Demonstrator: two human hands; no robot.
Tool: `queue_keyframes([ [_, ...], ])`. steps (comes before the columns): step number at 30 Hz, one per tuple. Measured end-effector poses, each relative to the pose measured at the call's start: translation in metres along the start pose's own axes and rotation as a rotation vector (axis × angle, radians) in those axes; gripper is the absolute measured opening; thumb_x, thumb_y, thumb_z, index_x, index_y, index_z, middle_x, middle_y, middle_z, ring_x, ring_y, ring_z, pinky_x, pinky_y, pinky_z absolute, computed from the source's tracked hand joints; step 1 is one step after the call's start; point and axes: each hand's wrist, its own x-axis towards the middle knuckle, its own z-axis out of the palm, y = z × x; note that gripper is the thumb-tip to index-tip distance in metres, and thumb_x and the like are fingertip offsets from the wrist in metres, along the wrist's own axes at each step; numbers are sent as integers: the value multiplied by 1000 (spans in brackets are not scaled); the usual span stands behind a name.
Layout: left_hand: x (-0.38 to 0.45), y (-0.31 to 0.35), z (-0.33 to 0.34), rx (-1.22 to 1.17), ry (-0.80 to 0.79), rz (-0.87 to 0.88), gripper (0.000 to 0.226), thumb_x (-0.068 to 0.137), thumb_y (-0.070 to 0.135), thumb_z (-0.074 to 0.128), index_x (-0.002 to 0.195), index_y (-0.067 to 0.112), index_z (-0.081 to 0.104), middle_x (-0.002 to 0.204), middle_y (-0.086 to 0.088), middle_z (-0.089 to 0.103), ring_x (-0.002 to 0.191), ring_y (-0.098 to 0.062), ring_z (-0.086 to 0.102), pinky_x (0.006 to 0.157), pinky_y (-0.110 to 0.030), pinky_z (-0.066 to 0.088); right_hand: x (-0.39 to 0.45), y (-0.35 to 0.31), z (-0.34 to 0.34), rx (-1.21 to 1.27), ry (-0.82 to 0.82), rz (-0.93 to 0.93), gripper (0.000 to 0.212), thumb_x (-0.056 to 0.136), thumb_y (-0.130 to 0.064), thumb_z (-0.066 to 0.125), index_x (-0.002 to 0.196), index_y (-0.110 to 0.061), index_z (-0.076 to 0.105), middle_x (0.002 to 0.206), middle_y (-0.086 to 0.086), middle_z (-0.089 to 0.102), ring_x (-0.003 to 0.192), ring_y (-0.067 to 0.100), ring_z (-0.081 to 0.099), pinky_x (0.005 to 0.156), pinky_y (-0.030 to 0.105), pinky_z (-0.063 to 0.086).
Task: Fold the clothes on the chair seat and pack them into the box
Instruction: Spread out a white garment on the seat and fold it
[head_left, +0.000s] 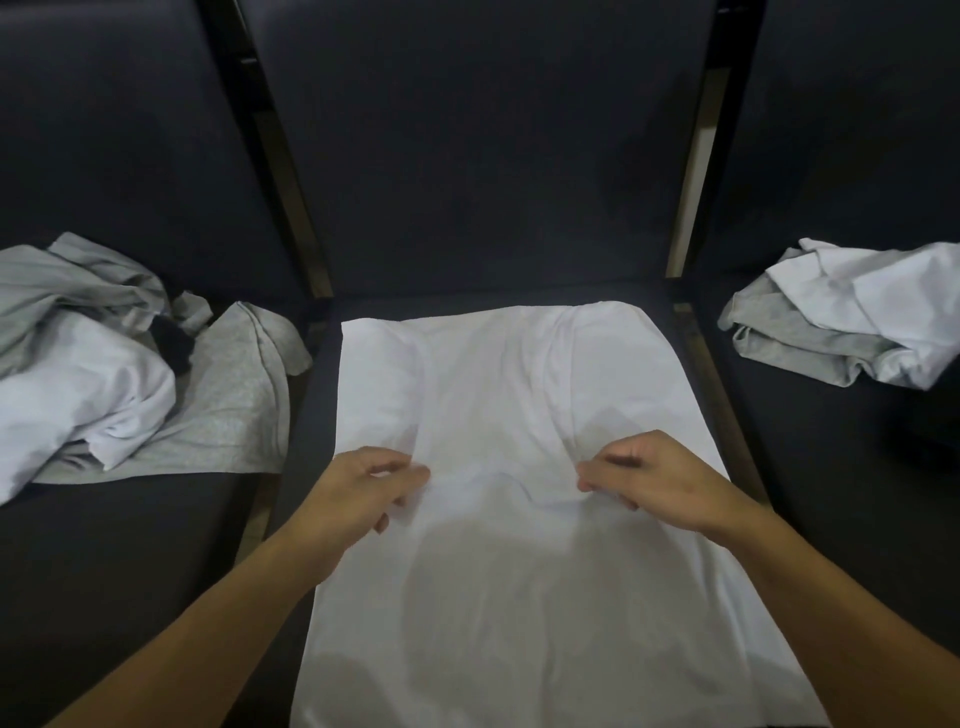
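Your left hand (366, 480) and right hand (641, 475) pinch the limp, light white cotton T-shirt (519, 395); hold its edges, since it sags.

No readable text, label, brand or number anywhere — the clothes and chairs carry plain surfaces only.

Three dark padded chairs (467, 130) side by side, dim light.

head view: single wide-angle camera worn on the person's head | faces forward and steeply down onto the middle chair seat (691, 332) | close, at arm's reach, seat's near edge cut off by the bottom of the picture | neighbouring seats at left and right margins
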Motion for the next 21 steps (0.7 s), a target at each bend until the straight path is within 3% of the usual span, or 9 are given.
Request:
queue_keyframes([
  [3,3,-9,-1,150,21,10,18,92,29,76,101,14,77,107,-4,68,81,-22,66,59,-30,49,5,12,-4,-149,-8,-24,22,94,-35,68,78,-24,78,79,-10,73,65,4,62,71,25,53],
  [5,8,-10,-5,187,100,102,19,91,28,77,106,16,74,115,-1,62,83,-16,67,61,-24,49,9,22,-1,-269,145,-119,13,93,-32,69,82,-29,75,87,-13,71,77,5,64,82,34,55],
  [7,18,-14,-13,384,226,224,26,91,30,76,114,18,71,123,-1,56,95,-17,65,77,-25,51,11,25,11,-385,372,-334,3,90,-30,70,89,-31,72,101,-16,67,89,10,60,85,35,52],
  [10,34,-15,-24,718,346,138,60,92,42,70,143,16,50,144,-8,42,134,-32,42,108,-45,41,11,28,46,-570,472,-600,29,88,-42,62,114,-31,70,132,-9,59,116,22,52,97,35,46],
  [13,43,0,-24,827,298,-44,60,91,49,70,135,13,50,141,-10,45,130,-31,44,105,-48,44,13,40,81,-789,332,-528,59,95,-61,44,148,-36,46,159,-6,37,145,27,34,117,49,27],
  [15,48,13,-19,672,251,-22,26,92,35,73,98,11,64,111,-11,65,100,-29,63,85,-41,52,15,48,92,-874,274,-454,65,98,-65,33,156,-37,30,165,-7,24,153,25,21,122,53,16],
  [17,50,30,-10,420,192,27,19,91,21,74,81,9,63,82,-9,65,77,-28,64,70,-37,51,16,49,94,-906,241,-425,66,99,-66,28,158,-38,23,167,-8,18,155,23,13,123,53,12],
  [19,48,56,6,102,74,99,11,94,12,71,90,6,62,82,-12,61,67,-25,61,62,-38,53,16,46,93,-916,225,-434,66,99,-66,24,159,-37,21,168,-8,15,155,22,9,123,53,9],
  [21,40,93,35,-130,-214,194,13,97,7,68,109,4,63,99,-11,69,75,-23,69,66,-38,59,15,45,92,-914,213,-447,68,99,-67,17,158,-35,23,168,-6,17,155,23,10,124,53,8],
])
